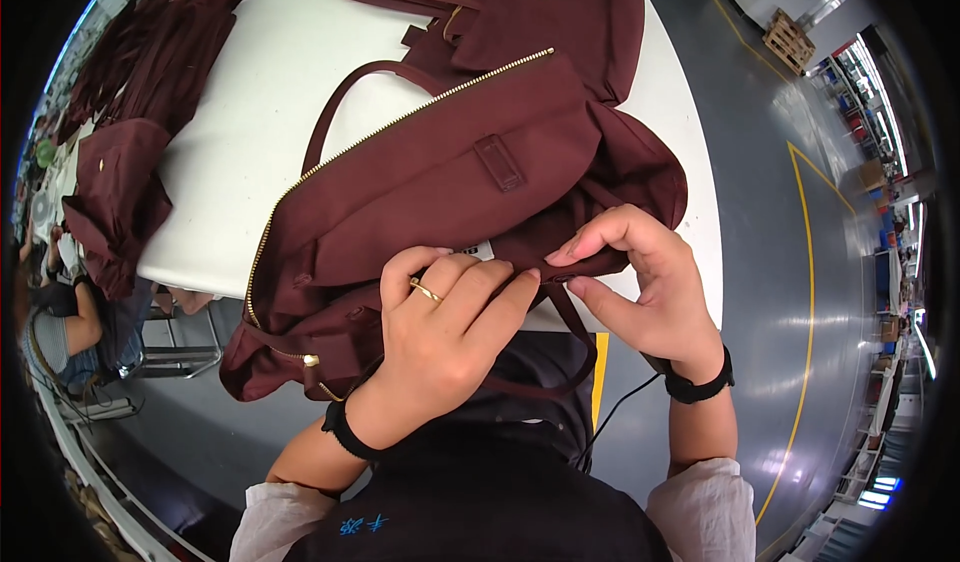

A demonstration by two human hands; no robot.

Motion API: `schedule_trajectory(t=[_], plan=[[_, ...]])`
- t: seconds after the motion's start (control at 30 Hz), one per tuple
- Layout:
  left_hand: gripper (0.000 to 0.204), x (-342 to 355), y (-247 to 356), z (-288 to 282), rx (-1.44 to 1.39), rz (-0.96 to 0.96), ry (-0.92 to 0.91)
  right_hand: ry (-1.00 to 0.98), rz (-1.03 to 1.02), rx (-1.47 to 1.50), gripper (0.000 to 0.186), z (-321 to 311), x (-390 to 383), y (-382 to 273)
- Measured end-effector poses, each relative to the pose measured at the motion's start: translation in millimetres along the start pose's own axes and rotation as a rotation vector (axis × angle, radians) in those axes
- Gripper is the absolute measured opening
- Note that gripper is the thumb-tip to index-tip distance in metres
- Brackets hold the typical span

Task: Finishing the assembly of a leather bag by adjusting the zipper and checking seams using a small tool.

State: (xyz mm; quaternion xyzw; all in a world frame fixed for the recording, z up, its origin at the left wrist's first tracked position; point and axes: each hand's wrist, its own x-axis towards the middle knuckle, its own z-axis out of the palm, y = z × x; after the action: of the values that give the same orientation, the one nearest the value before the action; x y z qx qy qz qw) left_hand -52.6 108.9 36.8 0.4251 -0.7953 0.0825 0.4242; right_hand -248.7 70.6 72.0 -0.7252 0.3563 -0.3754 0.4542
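A maroon fabric handbag lies tilted at the near edge of the white table, its gold-toothed zipper undone and its mouth spread. My left hand, with a ring on one finger, is closed over the bag's near rim; its thumb is hidden. Beside it, my right hand has thumb and index finger apart at the same rim. A small dark round piece shows near that thumb tip. A white label peeks out from inside the bag, partly behind my left fingers. One strap hangs down below the rim.
Another maroon bag lies at the table's far side. More maroon pieces are heaped at the left, near a seated person. A metal stool stands below them. Grey floor with yellow lines runs along the right.
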Motion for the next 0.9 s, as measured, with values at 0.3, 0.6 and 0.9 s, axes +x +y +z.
schedule_trajectory(t=[0.3,0.6,0.9], plan=[[0.023,-2.0,-1.3,1.2,0.003,0.010,-0.011,-0.034,0.034,0.028,0.023,-2.7,1.1,0.9],[0.023,0.6,-4.3,1.3,-0.011,0.012,-0.005,0.010,-0.043,-0.106,0.025,-1.6,3.0,1.2],[0.031,-1.9,-7.8,2.4,-0.068,0.074,0.023,0.078,-0.183,-0.183,0.026,3.2,3.1,-0.5]])
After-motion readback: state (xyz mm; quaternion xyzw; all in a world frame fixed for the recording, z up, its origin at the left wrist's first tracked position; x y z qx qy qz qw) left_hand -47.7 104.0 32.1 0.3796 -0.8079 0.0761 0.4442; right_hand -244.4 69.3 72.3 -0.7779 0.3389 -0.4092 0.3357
